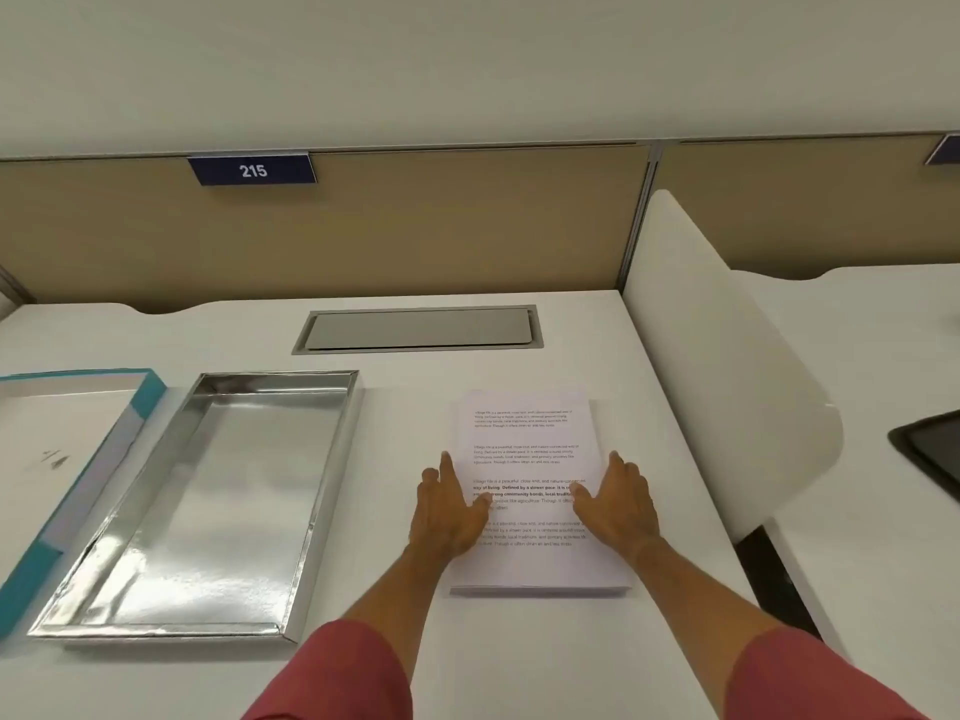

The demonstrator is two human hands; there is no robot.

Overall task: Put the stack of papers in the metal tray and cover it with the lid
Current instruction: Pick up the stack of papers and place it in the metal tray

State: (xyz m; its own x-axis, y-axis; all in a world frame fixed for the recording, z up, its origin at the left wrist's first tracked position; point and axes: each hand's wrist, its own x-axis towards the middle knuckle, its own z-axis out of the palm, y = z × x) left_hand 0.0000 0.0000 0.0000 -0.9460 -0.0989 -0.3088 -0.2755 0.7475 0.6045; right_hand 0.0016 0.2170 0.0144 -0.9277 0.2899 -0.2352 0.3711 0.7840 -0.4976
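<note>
A stack of printed white papers [530, 439] lies flat on the white desk, right of centre. My left hand [449, 511] rests against its left edge and my right hand [618, 504] against its right edge, fingers spread, thumbs on the top sheet. The stack is still on the desk. The shiny metal tray [322, 459] sits empty to the left of the papers. Further left lies the lid [130, 418], upside down, white inside with teal sides, partly cut off by the frame.
A grey cable hatch [415, 328] is set into the desk behind the tray and papers. A white curved divider [727, 387] bounds the desk on the right, with a dark device [930, 449] on the neighbouring desk. A tan partition with a "215" sign [252, 170] stands at the back.
</note>
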